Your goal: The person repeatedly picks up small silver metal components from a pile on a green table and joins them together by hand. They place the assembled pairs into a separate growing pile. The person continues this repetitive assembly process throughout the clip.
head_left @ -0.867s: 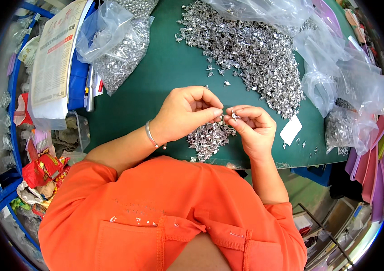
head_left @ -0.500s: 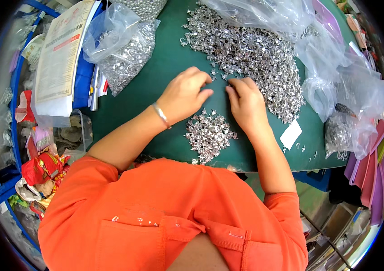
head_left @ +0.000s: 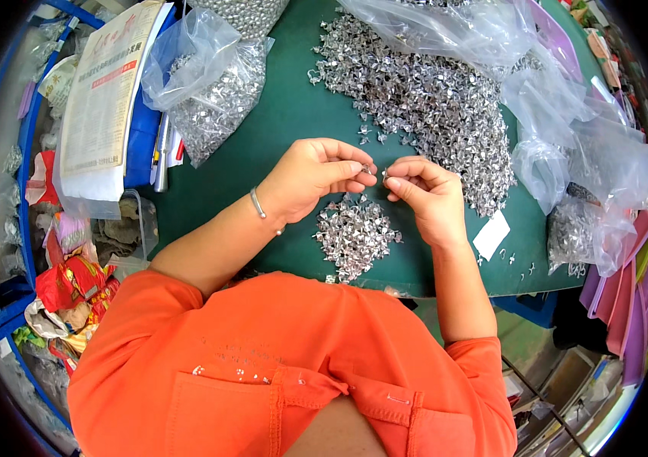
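Above a small pile of shiny silver metal pieces (head_left: 355, 238), my two hands face each other, their fingertips a short gap apart. My left hand (head_left: 310, 177), with a silver bangle at the wrist, pinches a small silver metal piece (head_left: 367, 170) between thumb and fingers. In a like pinch, my right hand (head_left: 429, 196) grips another tiny metal piece (head_left: 385, 174). The exact shape of both pieces is too small to make out. Beyond the hands spreads a large heap of silver metal pieces (head_left: 423, 91) on the green tabletop (head_left: 286, 114).
Clear plastic bags of silver parts (head_left: 221, 99) lie at the far left. More clear bags (head_left: 560, 145) sit along the right, near a white paper slip (head_left: 491, 235) and a few stray hooks. A newspaper (head_left: 107, 87) rests on a blue bin at the left.
Both hands have drawn back from the large heap's edge toward me and come closer together. Each now pinches a small metal piece.
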### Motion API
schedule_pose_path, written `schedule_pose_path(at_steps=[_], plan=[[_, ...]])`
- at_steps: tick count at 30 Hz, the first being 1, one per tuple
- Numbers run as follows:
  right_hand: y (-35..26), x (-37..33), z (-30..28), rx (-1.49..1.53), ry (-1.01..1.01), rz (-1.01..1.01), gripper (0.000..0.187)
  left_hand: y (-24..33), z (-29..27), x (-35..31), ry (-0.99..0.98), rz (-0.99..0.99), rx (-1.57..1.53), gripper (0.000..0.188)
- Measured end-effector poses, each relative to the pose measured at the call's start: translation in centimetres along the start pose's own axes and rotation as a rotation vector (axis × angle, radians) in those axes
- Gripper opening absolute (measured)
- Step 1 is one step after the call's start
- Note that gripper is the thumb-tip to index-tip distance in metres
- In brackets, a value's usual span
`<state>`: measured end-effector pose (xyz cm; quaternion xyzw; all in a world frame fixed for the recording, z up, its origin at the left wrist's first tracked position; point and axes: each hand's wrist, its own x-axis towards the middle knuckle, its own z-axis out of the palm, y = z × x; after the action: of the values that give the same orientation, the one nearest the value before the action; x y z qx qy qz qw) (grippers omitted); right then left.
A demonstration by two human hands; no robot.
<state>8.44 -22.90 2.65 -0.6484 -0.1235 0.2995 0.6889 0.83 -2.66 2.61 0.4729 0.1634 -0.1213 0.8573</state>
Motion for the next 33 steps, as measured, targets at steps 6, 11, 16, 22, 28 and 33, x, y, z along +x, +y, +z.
schedule_pose_path(at_steps=[6,11,16,22,28,33], plan=[[0.8,-0.6,-0.4,0.314,-0.028,0.036,0.011,-0.1,0.4,-0.3,-0.006,-0.084,-0.075,0.019],[0.2,-0.9,-0.1,0.405,-0.019,0.054,0.013,-0.2,0.4,-0.4,-0.017,-0.091,-0.12,0.016],[0.5,-1.2,-0.2,0.293,-0.094,-0.068,0.013,-0.7,0.5,-0.6,0.014,0.06,-0.027,0.02],[-1.4,0.2,0.3,-0.671,-0.215,-0.506,0.022,-1.2,-0.2,-0.5,0.123,0.317,0.163,0.03],[-0.1,3.7,1.6,-0.966,-0.131,-0.713,0.029,-1.0,0.7,-1.0,0.117,0.385,0.223,0.031],[-1.0,1.9,0.2,-0.724,-0.138,-0.493,0.022,-0.6,0.6,-1.2,0.132,0.402,0.275,0.036]])
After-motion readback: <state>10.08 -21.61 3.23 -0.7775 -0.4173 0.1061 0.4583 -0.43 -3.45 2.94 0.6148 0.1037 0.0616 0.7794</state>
